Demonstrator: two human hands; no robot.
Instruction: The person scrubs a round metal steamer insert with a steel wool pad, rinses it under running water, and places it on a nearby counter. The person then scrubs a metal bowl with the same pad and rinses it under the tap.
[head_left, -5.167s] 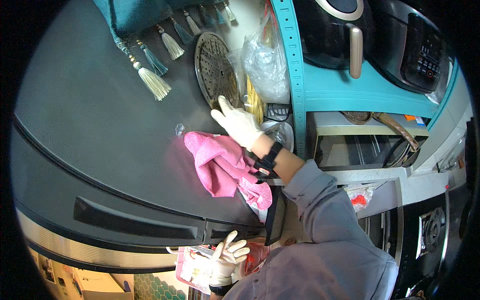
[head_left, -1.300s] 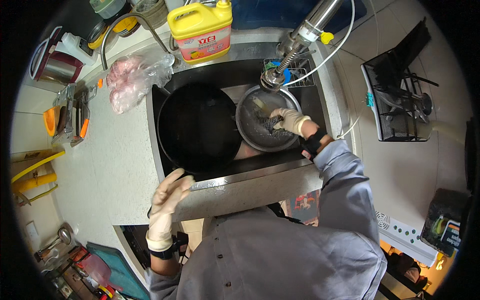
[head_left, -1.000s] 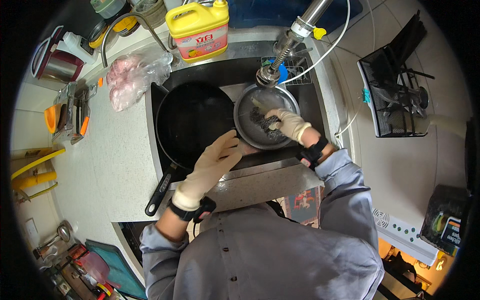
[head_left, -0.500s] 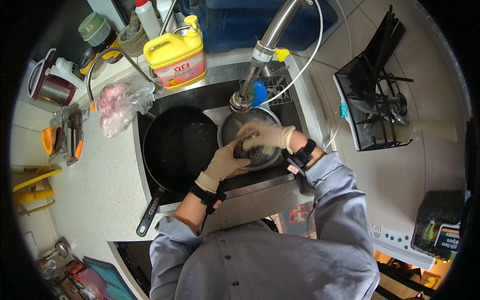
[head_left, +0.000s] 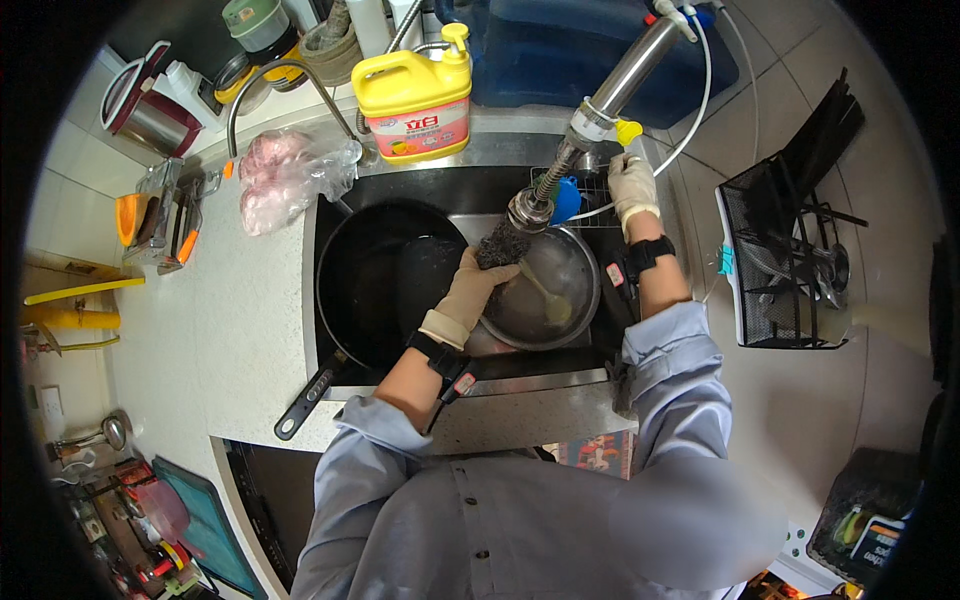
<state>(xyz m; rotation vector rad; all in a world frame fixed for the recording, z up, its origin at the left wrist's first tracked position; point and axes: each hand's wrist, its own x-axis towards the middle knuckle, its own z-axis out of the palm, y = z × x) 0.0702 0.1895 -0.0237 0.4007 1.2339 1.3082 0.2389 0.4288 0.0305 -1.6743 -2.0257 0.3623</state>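
My left hand (head_left: 468, 295), in a pale glove, grips a dark steel wool scrubber (head_left: 503, 246). The scrubber is right under the head of the flexible metal faucet (head_left: 532, 208), above the left rim of a round metal bowl (head_left: 590, 270). In the bowl lie water and a pale, long-shaped thing (head_left: 552, 300) that I cannot identify. Beyond the bowl, at the sink's back right corner, my gloved right hand (head_left: 633, 188) reaches beside a wire rack (head_left: 595, 205). Its fingers look curled; what they hold, if anything, is hidden.
A black frying pan (head_left: 385, 285) fills the sink's left side, its handle (head_left: 308, 400) over the front edge. Behind stand a yellow detergent jug (head_left: 415, 100) and a thin curved tap (head_left: 290, 66). A plastic bag of pinkish stuff (head_left: 285, 175) lies left; a black mesh utensil basket (head_left: 785, 255) is right.
My right hand has left the scrubber and bowl and moved to the sink's back right corner. My left hand has raised the scrubber to the faucet head. The whole view has shifted.
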